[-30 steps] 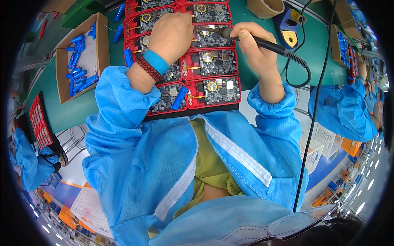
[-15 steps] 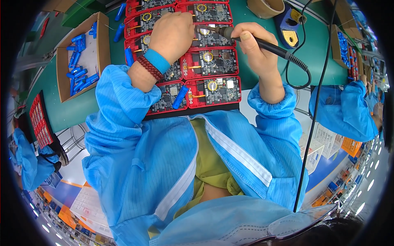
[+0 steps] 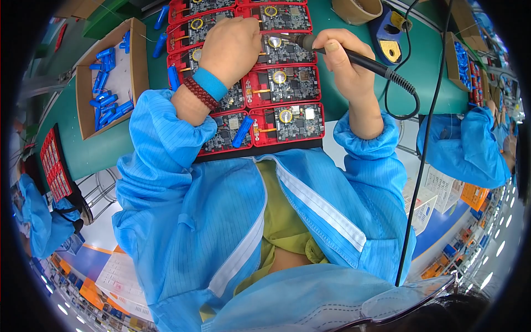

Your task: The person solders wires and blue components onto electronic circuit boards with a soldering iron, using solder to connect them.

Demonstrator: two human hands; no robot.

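Note:
Rows of red plastic cases, each with a circuit board (image 3: 299, 122) inside, lie in front of me. My right hand (image 3: 350, 69) grips a soldering iron (image 3: 368, 65) by its black handle, tip pointing left over a board in the right column. Across the left column reaches my left hand (image 3: 231, 48), its back toward me and fingers curled near the iron's tip. What those fingers pinch is hidden beneath the hand. A blue wrapped battery (image 3: 243, 131) rests on the nearest left case, and another blue battery (image 3: 173, 78) is beside my left wrist.
At left, a cardboard box (image 3: 86, 105) holds several blue batteries. Behind on the right are a blue iron stand (image 3: 381, 34) with a yellow sponge and a tan pot (image 3: 358, 10). The iron's black cord (image 3: 412, 91) loops right. Co-workers in blue sleeves (image 3: 467, 146) are at both sides.

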